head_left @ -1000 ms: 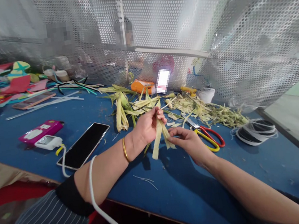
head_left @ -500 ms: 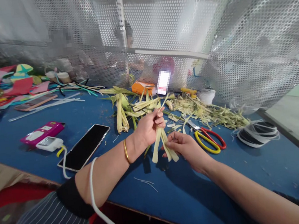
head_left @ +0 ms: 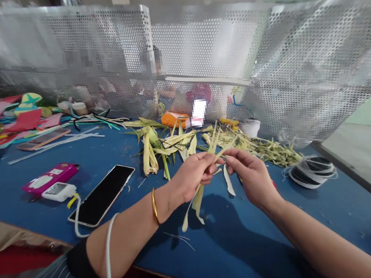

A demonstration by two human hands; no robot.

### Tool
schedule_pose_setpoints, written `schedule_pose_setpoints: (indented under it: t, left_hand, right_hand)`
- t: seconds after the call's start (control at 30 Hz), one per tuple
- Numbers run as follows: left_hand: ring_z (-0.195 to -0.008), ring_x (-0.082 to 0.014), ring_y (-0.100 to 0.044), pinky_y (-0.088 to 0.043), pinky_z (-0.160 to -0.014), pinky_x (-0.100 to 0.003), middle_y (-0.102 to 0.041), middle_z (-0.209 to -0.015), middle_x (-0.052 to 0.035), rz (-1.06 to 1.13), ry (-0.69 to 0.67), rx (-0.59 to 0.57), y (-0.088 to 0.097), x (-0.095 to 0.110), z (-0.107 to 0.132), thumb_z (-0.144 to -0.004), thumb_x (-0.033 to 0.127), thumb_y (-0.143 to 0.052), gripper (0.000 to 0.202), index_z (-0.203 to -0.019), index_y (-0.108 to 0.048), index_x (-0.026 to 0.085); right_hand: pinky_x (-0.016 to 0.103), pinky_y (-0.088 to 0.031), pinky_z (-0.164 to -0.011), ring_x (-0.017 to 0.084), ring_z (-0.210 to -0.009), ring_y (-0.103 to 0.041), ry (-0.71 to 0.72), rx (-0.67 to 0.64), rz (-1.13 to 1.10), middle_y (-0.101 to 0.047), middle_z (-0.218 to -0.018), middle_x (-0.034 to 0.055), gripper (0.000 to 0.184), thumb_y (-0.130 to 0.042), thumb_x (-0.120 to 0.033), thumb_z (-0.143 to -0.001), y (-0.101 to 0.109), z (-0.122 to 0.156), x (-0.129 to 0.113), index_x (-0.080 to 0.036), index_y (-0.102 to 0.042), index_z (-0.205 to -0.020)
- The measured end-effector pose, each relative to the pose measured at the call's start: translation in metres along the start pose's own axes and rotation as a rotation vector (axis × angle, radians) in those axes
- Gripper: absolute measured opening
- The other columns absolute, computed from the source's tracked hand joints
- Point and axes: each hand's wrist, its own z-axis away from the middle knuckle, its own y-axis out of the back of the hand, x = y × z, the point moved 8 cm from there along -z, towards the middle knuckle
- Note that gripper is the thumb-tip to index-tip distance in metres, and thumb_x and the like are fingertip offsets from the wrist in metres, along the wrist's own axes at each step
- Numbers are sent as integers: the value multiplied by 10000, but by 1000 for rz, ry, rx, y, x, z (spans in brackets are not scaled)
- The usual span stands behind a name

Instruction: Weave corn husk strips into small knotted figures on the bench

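My left hand [head_left: 196, 173] is closed around a small bunch of pale green corn husk strips [head_left: 198, 205]. Their broad ends hang below the fist, and thin ends stick up above it. At the top of the bunch, my right hand [head_left: 250, 174] pinches a narrow strip between thumb and fingers, close to the left fingertips. Another pale husk piece [head_left: 228, 181] hangs or lies just left of the right hand; I cannot tell which. Behind the right hand, the scissors are almost wholly hidden, with only a bit of red handle [head_left: 274, 184] showing.
Corn husks [head_left: 149, 152] and shredded plant scraps [head_left: 276, 151] lie along the back. A dark phone [head_left: 104, 194], a white corded device [head_left: 58, 190] and a magenta box [head_left: 51, 177] are at left. A cord spool [head_left: 312, 171] sits right. A perforated screen [head_left: 201, 47] stands behind the blue table [head_left: 175, 275].
My right hand has moved up from the bunch's lower ends to its top and now pinches a strip there. My left hand has turned, tilting the bunch. The camera view has tipped upward slightly.
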Motion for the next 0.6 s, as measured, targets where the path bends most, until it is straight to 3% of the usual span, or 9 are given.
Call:
schedule_pose_setpoints:
  t: [0.2,0.33,0.4,0.5,0.6]
  left_hand:
    - [-443,-47,-231,-143,-441,-219,-361,-575,62,-197,39,-84,-19,-5,11,-947,328,-471,263,-827,-603,135]
    - [-466,-50,-233,-149,-441,-214,-314,-575,63,-226,46,-157,-28,-6,16,-965,313,-450,311,-751,-578,127]
    - [-447,-43,-226,-141,-430,-206,-305,-558,68,-187,64,-134,-26,-5,16,-961,262,-455,283,-724,-545,137]
    - [-402,-32,-194,-120,-409,-192,-297,-540,77,-28,73,-19,-12,-1,10,-975,230,-413,284,-713,-494,155]
    - [-381,-28,-183,-129,-388,-174,-268,-534,87,186,67,112,9,4,1,-980,174,-378,282,-712,-463,158]
  right_hand:
    - [225,-408,-495,86,-492,-501,71,15,-33,-582,-574,-39,176,-742,-317,-753,4,4,-26,-182,-630,-746]
    - [229,-416,-482,87,-466,-510,91,59,39,-617,-607,-25,193,-723,-340,-756,10,3,-34,-181,-614,-756]
    - [243,-432,-499,100,-479,-532,82,75,109,-651,-669,-5,221,-674,-392,-788,19,-3,-31,-183,-610,-826]
    - [278,-456,-574,152,-578,-604,39,-19,520,-679,-722,29,266,-589,-452,-835,23,-14,-16,-189,-619,-867]
    - [309,-440,-635,241,-734,-663,-83,-314,1235,-703,-742,86,269,-621,-446,-811,14,-13,20,-185,-647,-749]
